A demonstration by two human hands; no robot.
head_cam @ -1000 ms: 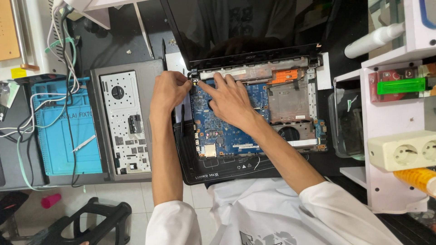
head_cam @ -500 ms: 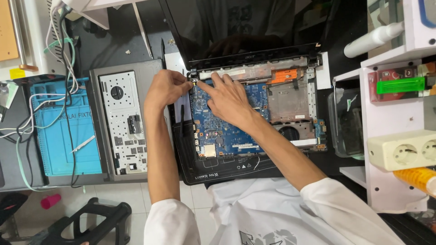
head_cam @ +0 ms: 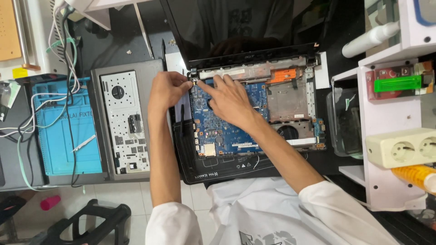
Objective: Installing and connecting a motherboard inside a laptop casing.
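Observation:
An opened laptop (head_cam: 236, 170) lies in front of me with its blue motherboard (head_cam: 227, 129) bare and its dark screen (head_cam: 236, 27) tilted back. My left hand (head_cam: 167, 88) pinches a small part at the board's top left corner, near the hinge. My right hand (head_cam: 229, 100) rests flat on the board, its index finger pointing at that same corner. Both fingertips nearly meet there. What the left fingers grip is too small to make out.
The laptop's removed grey cover (head_cam: 122, 120) lies upside down to the left, beside a blue work mat (head_cam: 63, 131) with white cables (head_cam: 27, 122) over it. A white shelf (head_cam: 390, 136) with a power strip (head_cam: 402, 147) and a green item (head_cam: 397, 83) stands right. A black stool (head_cam: 86, 224) is below.
Both hands stay at the board's top left corner with only slight finger shifts.

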